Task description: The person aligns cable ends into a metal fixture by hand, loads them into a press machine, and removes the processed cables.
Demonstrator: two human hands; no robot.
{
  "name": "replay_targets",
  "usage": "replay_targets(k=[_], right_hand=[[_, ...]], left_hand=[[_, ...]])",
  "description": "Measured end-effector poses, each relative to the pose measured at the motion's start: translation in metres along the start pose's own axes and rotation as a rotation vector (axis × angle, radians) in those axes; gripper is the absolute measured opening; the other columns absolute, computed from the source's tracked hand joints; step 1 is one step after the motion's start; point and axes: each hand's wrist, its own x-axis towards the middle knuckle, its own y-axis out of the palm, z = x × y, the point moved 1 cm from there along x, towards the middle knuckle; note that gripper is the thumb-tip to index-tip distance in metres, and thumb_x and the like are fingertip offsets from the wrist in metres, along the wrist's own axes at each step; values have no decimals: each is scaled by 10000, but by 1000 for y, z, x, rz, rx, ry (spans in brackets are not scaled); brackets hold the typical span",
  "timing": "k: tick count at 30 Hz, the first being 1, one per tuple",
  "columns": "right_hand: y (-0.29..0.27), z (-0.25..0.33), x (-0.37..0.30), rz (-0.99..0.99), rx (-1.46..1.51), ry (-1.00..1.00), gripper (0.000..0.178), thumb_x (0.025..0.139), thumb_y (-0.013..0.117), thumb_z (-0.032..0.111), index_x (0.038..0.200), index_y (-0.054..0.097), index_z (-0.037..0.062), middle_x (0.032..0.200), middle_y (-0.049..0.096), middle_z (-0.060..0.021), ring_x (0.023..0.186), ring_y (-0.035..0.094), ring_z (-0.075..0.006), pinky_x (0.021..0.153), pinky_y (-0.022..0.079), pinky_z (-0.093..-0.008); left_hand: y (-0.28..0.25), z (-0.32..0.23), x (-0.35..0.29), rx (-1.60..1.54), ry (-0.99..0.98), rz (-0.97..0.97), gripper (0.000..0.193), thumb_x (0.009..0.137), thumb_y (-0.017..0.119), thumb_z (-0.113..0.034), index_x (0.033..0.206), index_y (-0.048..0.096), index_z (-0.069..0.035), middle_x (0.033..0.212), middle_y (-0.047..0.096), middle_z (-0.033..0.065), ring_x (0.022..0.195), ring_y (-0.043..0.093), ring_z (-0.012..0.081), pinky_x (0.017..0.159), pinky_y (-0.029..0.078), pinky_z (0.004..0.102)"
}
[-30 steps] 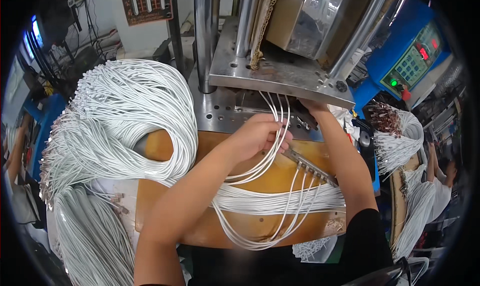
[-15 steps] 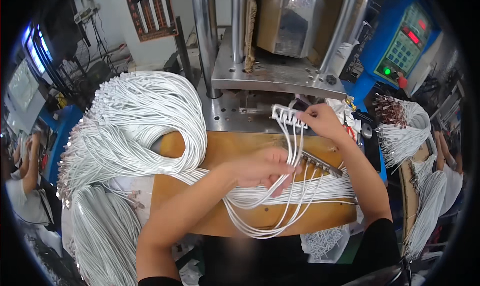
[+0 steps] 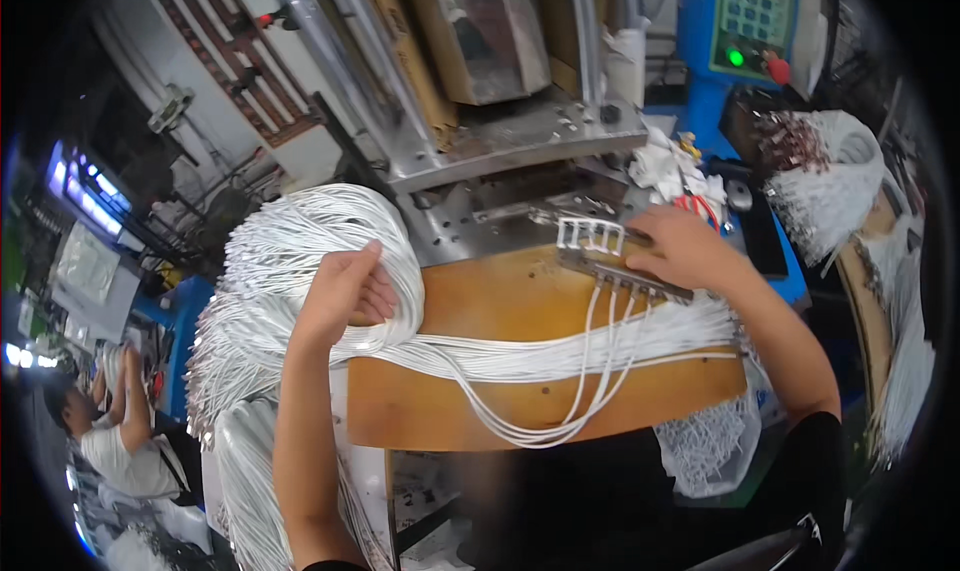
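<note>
Now left hand (image 3: 342,289) clutching strands of the white cable bundle (image 3: 300,271) draped over the wooden board (image 3: 520,311), right hand (image 3: 680,248) gripping the metal fixture (image 3: 620,271) holding moulded plug ends (image 3: 590,234)

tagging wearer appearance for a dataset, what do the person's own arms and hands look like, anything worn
Both forearms are bare from wrist to elbow. The left hand and right hand carry no gloves, and no rings, watch or wristband show. The fingers are uncovered. A black short sleeve covers the right upper arm; on the left, only a dark edge shows at the frame's bottom. No cables or markings on either arm.
</note>
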Motion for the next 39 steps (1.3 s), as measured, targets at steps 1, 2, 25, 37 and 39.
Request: replay_targets(k=[1,2,25,37,39], right_hand=[[-12,6,-6,10,-5,25,302,814,678,307,840,683,6,776,654,-165,772,644,-353,704,503,-450],[-25,13,-10,257,20,109,292,824,674,292,872,674,4,805,647,-172,798,637,-356,716,494,-447],[96,-107,145,28,73,191,362,955,520,282,1240,577,67,1240,601,-135,1099,585,-275,946,467,-390],[83,-44,147,175,-260,46,327,916,497,201,1191,576,42,1201,593,-192,1119,558,-354,976,449,-424],[90,-33,141,169,-225,46,317,911,485,181,1182,569,38,1173,596,-208,1102,555,-385,956,455,-451]], left_hand=[[17,-1,-1,-9,34,127,293,962,589,-285,836,597,-20,775,677,133,672,661,157,605,545,256],[36,3,-1,-14,29,152,293,962,589,-285,836,597,-20,775,677,133,672,661,157,605,545,256],[173,-8,130,524,1073,-38,199,862,611,-182,750,606,-18,762,614,157,743,612,354,662,494,453],[153,6,151,795,1122,-511,199,853,611,-205,960,658,-44,985,660,196,883,637,365,784,520,433],[155,6,154,867,1218,-653,235,855,606,-208,1012,659,-41,1021,657,199,918,635,368,819,518,430]])
